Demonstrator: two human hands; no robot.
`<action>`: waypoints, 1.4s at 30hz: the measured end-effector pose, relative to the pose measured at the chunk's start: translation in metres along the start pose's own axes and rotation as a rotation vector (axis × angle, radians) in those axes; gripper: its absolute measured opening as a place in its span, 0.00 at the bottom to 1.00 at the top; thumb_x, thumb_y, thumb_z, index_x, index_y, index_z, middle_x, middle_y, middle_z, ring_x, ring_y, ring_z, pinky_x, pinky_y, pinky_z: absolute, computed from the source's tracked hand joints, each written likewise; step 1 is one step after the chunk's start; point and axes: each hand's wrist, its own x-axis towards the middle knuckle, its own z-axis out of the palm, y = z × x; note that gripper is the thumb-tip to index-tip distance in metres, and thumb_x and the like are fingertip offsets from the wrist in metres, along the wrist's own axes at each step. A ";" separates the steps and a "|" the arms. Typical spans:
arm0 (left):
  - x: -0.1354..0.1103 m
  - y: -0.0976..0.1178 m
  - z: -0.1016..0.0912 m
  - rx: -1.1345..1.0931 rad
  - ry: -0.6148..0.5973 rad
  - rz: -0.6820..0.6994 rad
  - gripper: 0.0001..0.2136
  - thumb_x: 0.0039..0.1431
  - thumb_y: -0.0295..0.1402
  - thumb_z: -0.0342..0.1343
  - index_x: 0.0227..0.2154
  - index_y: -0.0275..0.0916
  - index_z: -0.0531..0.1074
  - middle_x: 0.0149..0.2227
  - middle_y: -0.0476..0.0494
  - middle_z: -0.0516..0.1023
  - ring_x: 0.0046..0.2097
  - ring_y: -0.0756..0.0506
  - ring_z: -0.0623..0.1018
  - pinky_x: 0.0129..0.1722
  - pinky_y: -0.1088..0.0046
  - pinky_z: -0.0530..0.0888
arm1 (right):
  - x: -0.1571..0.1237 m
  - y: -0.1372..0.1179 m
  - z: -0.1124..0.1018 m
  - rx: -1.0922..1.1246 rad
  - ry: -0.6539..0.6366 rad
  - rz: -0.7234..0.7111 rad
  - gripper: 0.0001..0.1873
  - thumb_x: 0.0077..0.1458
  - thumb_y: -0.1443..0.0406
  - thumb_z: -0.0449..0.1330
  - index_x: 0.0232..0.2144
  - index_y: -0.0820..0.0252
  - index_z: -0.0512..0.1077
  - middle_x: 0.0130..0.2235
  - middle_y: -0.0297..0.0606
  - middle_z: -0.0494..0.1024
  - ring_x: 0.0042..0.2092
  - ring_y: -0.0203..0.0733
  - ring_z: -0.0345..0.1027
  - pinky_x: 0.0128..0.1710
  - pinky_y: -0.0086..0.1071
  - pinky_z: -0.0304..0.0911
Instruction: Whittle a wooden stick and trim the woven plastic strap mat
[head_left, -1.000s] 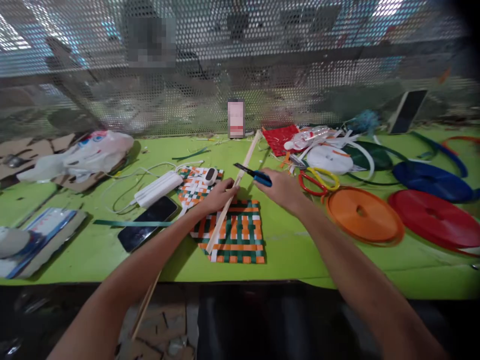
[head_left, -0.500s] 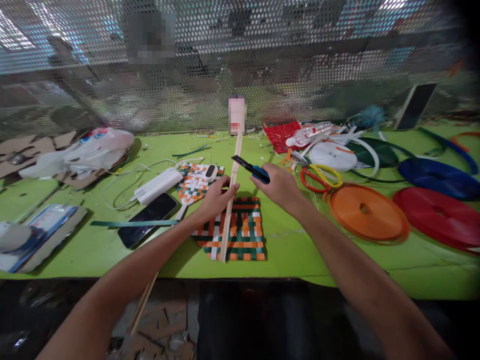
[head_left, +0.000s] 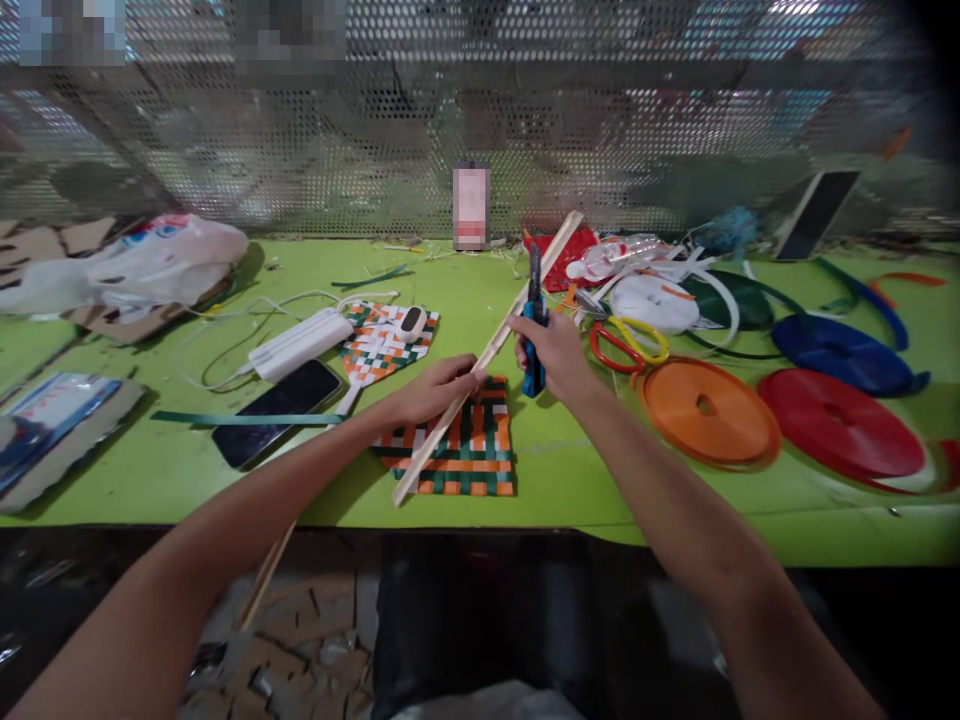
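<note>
While the left hand (head_left: 439,388) pinches a long wooden strip (head_left: 487,355) between thumb and fingertips, the right hand (head_left: 551,350) is closed in a fist around a blue-handled cutter (head_left: 534,320), held upright with its dark blade pointing up, just beside the strip. The strip lies slantwise across a small woven mat (head_left: 465,450) of orange, green and white bands, which sits near the front edge of the green table (head_left: 562,480), about midway along it. The strip's near end overhangs the mat's front left corner; its far end points toward the perforated screen along the back edge.

I'd judge the strip to be light and fairly stiff, thin enough to flex or split along its grain if bent hard, so a hold close to the middle, where the left hand has it, looks the steadiest. The mat looks soft, flat and light, likely to slide on the smooth top unless pressed down. The cutter is best gripped by its handle, as it is now, well away from the blade.

To the right of the hands lie red and yellow scissors (head_left: 626,345), an orange reel (head_left: 709,412), a red reel (head_left: 844,430) and a blue one (head_left: 840,352) toward the right edge, with a white reel (head_left: 652,303) behind. To the left lie a second woven piece (head_left: 375,345), a dark phone (head_left: 277,412), a white power bank (head_left: 300,343) and a green strip (head_left: 240,418).
</note>
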 end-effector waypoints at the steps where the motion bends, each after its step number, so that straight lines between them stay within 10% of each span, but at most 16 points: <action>1: 0.000 0.000 0.000 -0.022 -0.034 -0.020 0.19 0.70 0.51 0.48 0.35 0.41 0.71 0.33 0.46 0.73 0.33 0.46 0.72 0.35 0.69 0.70 | 0.002 0.001 -0.001 0.001 0.018 -0.026 0.21 0.53 0.52 0.71 0.27 0.53 0.64 0.21 0.26 0.66 0.19 0.34 0.61 0.16 0.28 0.60; 6: 0.002 -0.009 0.001 -0.189 -0.046 -0.093 0.21 0.71 0.51 0.47 0.30 0.40 0.69 0.28 0.46 0.74 0.28 0.48 0.71 0.29 0.71 0.69 | 0.008 0.001 -0.013 -0.299 0.094 -0.254 0.21 0.60 0.45 0.63 0.33 0.53 0.67 0.26 0.30 0.69 0.25 0.39 0.66 0.25 0.32 0.67; 12: 0.008 -0.015 0.000 -0.190 0.075 -0.122 0.20 0.71 0.46 0.47 0.28 0.38 0.68 0.26 0.47 0.73 0.26 0.50 0.70 0.28 0.73 0.68 | 0.007 0.008 -0.021 -0.937 0.071 -0.589 0.26 0.68 0.52 0.55 0.61 0.59 0.71 0.50 0.50 0.72 0.54 0.57 0.69 0.54 0.48 0.66; 29: 0.014 -0.031 -0.003 0.055 0.159 -0.142 0.20 0.71 0.46 0.46 0.29 0.39 0.70 0.27 0.45 0.76 0.28 0.49 0.72 0.29 0.72 0.67 | -0.002 0.014 -0.007 -1.206 -0.247 -0.411 0.08 0.60 0.63 0.61 0.41 0.59 0.72 0.44 0.46 0.78 0.42 0.49 0.71 0.40 0.37 0.62; 35: 0.014 -0.027 -0.003 0.070 0.147 -0.157 0.20 0.71 0.47 0.46 0.29 0.39 0.70 0.26 0.47 0.74 0.28 0.48 0.71 0.29 0.72 0.67 | 0.000 0.013 -0.008 -1.177 -0.180 -0.355 0.16 0.69 0.58 0.54 0.52 0.61 0.68 0.44 0.49 0.79 0.40 0.51 0.72 0.37 0.38 0.62; 42: 0.012 -0.024 -0.004 0.031 0.106 -0.144 0.22 0.71 0.52 0.45 0.29 0.40 0.69 0.26 0.47 0.75 0.27 0.48 0.71 0.29 0.71 0.67 | 0.004 0.005 -0.017 -0.963 -0.144 -0.252 0.15 0.73 0.53 0.50 0.41 0.57 0.67 0.36 0.43 0.78 0.36 0.46 0.72 0.33 0.34 0.62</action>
